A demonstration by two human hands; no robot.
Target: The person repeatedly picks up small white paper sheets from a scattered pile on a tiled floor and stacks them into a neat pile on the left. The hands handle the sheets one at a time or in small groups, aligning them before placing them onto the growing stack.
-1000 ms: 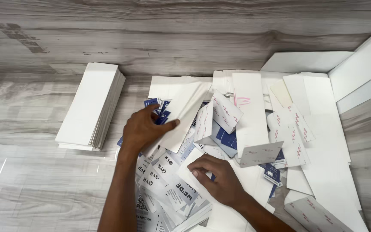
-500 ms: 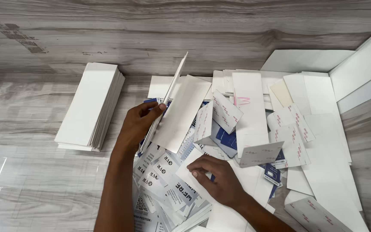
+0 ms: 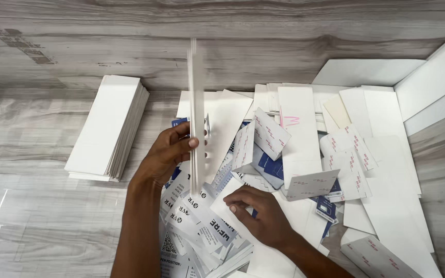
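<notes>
A person's left hand (image 3: 168,154) grips a thin sheaf of flat white card blanks (image 3: 197,113), thumb pressed on the near face and fingers wrapped behind, holding it upright and edge-on above the grey wood-grain floor (image 3: 37,206). The sheaf's upper end is blurred; its lower end meets a loose heap of white and blue printed flattened cartons (image 3: 305,164) spread across the floor's middle and right.

The right hand (image 3: 261,213) rests palm down on that heap, just right of the sheaf's foot, fingers curled onto a white carton flap; whether it pinches anything cannot be told. The 2 hands sit near each other, not touching.

At the floor's left side, well apart from the heap, lies a squared-up stack of plain white card blanks (image 3: 106,128), its long edges angled slightly. Toward the right edge, 2 long white panels (image 3: 433,87) lean along the grey wood-grain wall (image 3: 233,31). Several cartons at the near edge show black lettering, and 1 white sheet carries a pink scrawl (image 3: 290,121).
</notes>
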